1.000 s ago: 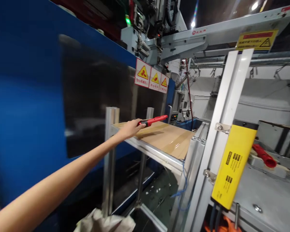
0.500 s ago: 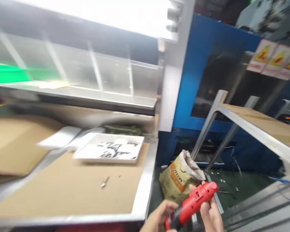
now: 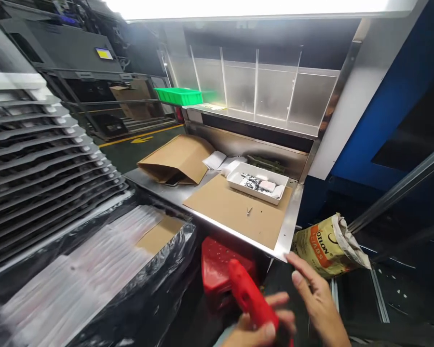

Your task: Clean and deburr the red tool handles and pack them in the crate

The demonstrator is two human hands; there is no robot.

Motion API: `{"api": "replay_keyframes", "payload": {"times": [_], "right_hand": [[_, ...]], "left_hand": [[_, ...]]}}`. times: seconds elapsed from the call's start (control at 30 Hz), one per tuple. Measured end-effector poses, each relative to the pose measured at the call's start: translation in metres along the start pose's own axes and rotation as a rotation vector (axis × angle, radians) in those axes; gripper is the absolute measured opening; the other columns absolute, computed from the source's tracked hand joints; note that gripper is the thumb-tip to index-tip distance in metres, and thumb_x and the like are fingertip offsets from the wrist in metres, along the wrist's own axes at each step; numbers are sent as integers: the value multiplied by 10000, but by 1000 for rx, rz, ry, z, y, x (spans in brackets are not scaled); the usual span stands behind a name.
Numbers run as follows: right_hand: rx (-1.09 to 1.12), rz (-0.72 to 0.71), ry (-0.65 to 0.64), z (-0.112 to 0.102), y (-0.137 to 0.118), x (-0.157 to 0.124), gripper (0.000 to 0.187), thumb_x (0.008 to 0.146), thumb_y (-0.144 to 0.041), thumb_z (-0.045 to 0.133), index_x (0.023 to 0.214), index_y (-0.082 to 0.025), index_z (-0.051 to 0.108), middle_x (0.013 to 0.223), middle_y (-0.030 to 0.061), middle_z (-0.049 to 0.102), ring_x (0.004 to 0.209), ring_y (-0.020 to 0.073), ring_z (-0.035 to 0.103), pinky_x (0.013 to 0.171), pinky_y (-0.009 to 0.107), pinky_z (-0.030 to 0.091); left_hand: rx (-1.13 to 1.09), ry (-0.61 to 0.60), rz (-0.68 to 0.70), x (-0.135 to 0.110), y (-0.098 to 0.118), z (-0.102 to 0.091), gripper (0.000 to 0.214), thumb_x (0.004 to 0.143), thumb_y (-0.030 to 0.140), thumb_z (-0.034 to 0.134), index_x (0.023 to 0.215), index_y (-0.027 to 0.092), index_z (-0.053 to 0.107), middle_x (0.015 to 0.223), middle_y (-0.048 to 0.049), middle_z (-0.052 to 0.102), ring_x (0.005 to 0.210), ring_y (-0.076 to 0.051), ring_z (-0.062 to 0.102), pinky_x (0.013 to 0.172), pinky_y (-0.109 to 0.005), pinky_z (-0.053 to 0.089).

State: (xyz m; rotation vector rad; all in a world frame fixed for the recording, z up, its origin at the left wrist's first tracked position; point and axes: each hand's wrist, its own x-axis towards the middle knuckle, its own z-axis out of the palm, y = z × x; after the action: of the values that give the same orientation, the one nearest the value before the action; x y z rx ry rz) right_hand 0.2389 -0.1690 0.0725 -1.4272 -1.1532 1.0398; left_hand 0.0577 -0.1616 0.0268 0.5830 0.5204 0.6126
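right hand (image 3: 318, 300) now off red tool (image 3: 247, 291), near lamplit metal workbench (image 3: 172, 193)

Left hand (image 3: 246, 336), near: bare, fingers motion-blurred, thumbnail short. Right hand (image 3: 320, 300), near, to its right: bare to the wrist, slim tapering fingers, nail detail too soft to read.

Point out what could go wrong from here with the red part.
The left hand alone holds the red part, with the right hand open and apart from it, so the part might slip and fall. The right hand seems close to the metal table corner and could knock it. A bump might also spill black bits from the shallow white tray.
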Motion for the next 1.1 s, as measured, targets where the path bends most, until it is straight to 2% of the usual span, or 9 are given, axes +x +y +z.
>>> {"api": "replay_keyframes", "payload": {"times": [0.07,0.17,0.4,0.57,0.63,0.73,0.9,0.97,1.1], "right_hand": [[-74,-33,140,6,10,-4,382,815,-567,577,970,-257,738,1285,98,608,1251,309,495,1110,479,311],[-143,-61,135,27,22,-14,257,788,-482,629,859,-268,752,1269,96,610,1229,324,510,1074,478,361],[-98,-52,-21,91,20,-7,183,758,-366,665,861,-249,761,1220,96,620,1178,287,547,1037,400,411],[0,24,42,128,20,12,290,767,-440,633,897,-218,767,1233,122,592,1165,304,546,1025,409,402],[37,41,84,147,21,22,331,763,-487,631,879,-210,770,1232,131,589,1163,314,544,1021,423,398],[75,67,79,185,21,47,347,748,-509,657,875,-209,773,1261,139,579,1166,320,546,1015,430,404],[129,86,1,265,18,107,346,759,-507,658,893,-209,771,1303,146,561,1219,319,520,1025,413,409],[143,102,-19,293,15,130,352,755,-512,658,899,-210,767,1312,149,559,1261,331,482,1053,440,379],[131,123,64,334,4,162,261,746,-468,673,814,-230,755,1294,128,592,1348,347,373,1117,526,253]], "left_hand": [[-138,113,105,-5,10,-2,490,709,421,761,1171,294,662,1200,-66,701,1181,-283,587,1048,-427,390],[-241,241,212,-12,27,-7,393,768,393,712,1147,294,677,1277,-49,660,1272,-251,510,1112,-374,325],[-317,316,223,-22,47,-18,340,761,289,737,1097,247,705,1198,-78,701,1218,-255,560,1109,-368,352],[-290,328,200,-16,69,-34,284,748,248,745,1030,235,717,1134,-60,727,1201,-274,572,1118,-419,339],[-270,324,179,-14,83,-50,295,740,270,751,1029,232,711,1107,-63,734,1196,-289,574,1117,-440,336],[-239,314,139,-13,114,-87,309,732,298,759,1027,231,695,1082,-59,737,1180,-289,583,1108,-448,344],[-243,333,123,-15,184,-159,425,710,334,779,1102,245,642,1096,-71,729,1126,-275,618,1082,-426,375],[-238,369,146,-14,212,-183,441,704,328,783,1110,254,627,1093,-70,729,1148,-279,604,1071,-421,388],[-145,426,207,-9,250,-213,297,692,337,784,931,235,642,1118,-59,709,1198,-303,562,1056,-421,405]]}}
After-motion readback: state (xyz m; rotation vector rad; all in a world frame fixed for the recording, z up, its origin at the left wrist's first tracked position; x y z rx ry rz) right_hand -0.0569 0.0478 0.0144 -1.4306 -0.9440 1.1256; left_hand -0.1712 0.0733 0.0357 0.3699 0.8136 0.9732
